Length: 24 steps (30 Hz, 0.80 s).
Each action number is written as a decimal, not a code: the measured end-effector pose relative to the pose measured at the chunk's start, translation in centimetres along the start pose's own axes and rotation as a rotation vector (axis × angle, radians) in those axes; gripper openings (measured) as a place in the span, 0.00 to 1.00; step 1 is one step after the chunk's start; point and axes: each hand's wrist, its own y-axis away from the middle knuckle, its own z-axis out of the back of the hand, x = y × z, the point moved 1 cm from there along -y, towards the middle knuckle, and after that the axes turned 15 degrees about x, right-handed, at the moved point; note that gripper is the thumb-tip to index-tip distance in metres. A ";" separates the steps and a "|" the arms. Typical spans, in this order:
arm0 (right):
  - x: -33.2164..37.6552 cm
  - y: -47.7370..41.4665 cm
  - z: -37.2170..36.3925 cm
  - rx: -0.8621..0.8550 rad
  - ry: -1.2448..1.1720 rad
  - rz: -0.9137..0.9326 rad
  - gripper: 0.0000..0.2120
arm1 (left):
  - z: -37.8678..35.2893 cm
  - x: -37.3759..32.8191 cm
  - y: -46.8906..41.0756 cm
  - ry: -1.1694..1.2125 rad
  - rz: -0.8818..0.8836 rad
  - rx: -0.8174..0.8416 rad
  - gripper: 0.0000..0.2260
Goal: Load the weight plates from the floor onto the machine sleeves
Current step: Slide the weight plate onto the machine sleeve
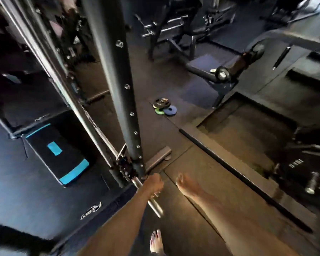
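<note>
My left hand (154, 182) grips the bare chrome sleeve (155, 206) that juts out from the machine's upright post (116, 89) near the floor. My right hand (183, 182) hangs beside it over the rubber floor, fingers loosely curled and holding nothing. Farther off on the floor lies a small pile of weight plates: a black one (160, 103) on top, a green one (159, 111) and a blue-grey one (170, 110) beside it. No plate sits on the sleeve.
A long black bar (238, 174) lies diagonally on the floor to the right. A black step with cyan patches (57, 154) sits left of the post. A bench (211, 71) and other machines stand behind the plates. My bare foot (155, 241) is below.
</note>
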 end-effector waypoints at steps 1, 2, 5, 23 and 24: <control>-0.8 -1.4 0.9 -0.015 -0.061 -0.040 0.28 | 0.6 -1.3 -1.5 -0.024 -0.012 0.004 0.15; -1.2 -2.2 1.9 -0.022 -0.079 -0.079 0.22 | 1.1 -2.3 -3.3 -0.026 -0.015 0.017 0.15; -1.0 -3.5 6.1 -0.016 -0.055 -0.098 0.15 | 3.1 -5.5 -8.0 -0.068 -0.018 0.052 0.17; -4.9 -30.1 35.1 0.107 0.047 0.017 0.13 | 18.5 -30.2 -29.8 -0.013 0.046 -0.057 0.11; -4.9 -31.7 36.3 0.120 0.044 0.030 0.16 | 19.2 -31.2 -30.9 0.006 0.060 -0.056 0.11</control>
